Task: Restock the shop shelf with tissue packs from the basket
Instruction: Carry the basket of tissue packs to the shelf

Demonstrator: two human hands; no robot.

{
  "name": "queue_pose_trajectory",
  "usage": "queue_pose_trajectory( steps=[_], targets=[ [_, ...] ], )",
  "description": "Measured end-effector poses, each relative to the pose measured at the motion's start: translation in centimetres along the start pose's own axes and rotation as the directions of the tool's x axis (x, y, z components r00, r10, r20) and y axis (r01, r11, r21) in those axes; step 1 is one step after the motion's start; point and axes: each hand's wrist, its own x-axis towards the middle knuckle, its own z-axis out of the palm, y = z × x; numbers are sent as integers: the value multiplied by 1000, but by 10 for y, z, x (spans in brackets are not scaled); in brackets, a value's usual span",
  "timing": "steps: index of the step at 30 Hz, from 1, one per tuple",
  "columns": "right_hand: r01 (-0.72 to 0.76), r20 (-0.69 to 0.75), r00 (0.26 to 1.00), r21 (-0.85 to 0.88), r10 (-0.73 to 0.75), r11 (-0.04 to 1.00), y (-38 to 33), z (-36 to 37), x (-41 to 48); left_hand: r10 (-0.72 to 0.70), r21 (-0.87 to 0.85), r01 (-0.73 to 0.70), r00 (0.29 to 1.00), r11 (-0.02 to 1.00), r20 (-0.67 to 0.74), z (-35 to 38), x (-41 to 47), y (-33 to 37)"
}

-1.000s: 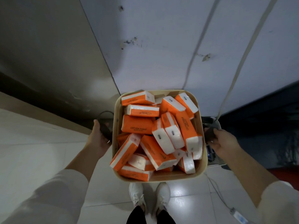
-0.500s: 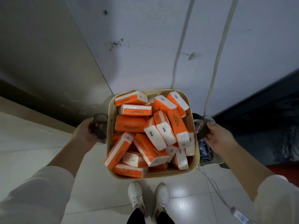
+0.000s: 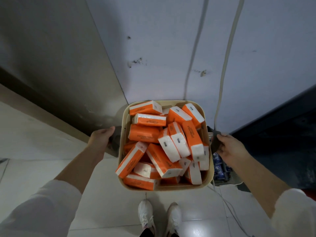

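Basket edges: the cream basket (image 3: 179,187), square with rounded corners, is held off the floor in front of the person. Its far rim sits toward the foot of the pale wall (image 3: 171,48), and its near rim is above the white shoes (image 3: 145,212).
Room on the left: pale floor tiles (image 3: 106,194) lie open beside the basket, bounded by a darker grey wall (image 3: 51,65) that meets the pale one at a corner behind the basket.
Room on the right: a white crate (image 3: 229,183) holding blue items stands on the floor just beside the basket, and a dark unit (image 3: 282,134) rises beyond it.
Tissue packs: orange-and-white tissue packs (image 3: 145,135) fill the basket in a loose heap. Some lie flat, some stand on end, and one leans on the left rim.
Left hand: the left hand (image 3: 100,138) is out to the side and grips the dark left handle (image 3: 116,141), with its fingers curled round it.
Right hand: the right hand (image 3: 229,147) mirrors it, clasping the dark right handle (image 3: 214,139).
Arms: both forearms are bare and angle inward, with white sleeves (image 3: 42,207) pushed up near the elbows.
Wall: the pale wall has scuffs, and a cable (image 3: 225,65) runs down it to behind the basket's right side.
Floor: the tiles are glossy with light grout lines, and a thin cord (image 3: 230,207) trails across them at lower right.
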Motion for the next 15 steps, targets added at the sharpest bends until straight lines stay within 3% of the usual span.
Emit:
queue_pose_trajectory(
  steps=[15],
  targets=[
    [109,114,989,-88,-98,990,-41,-21,-69,172,0,-172,980,985,-99,-30,-79,37]
  ],
)
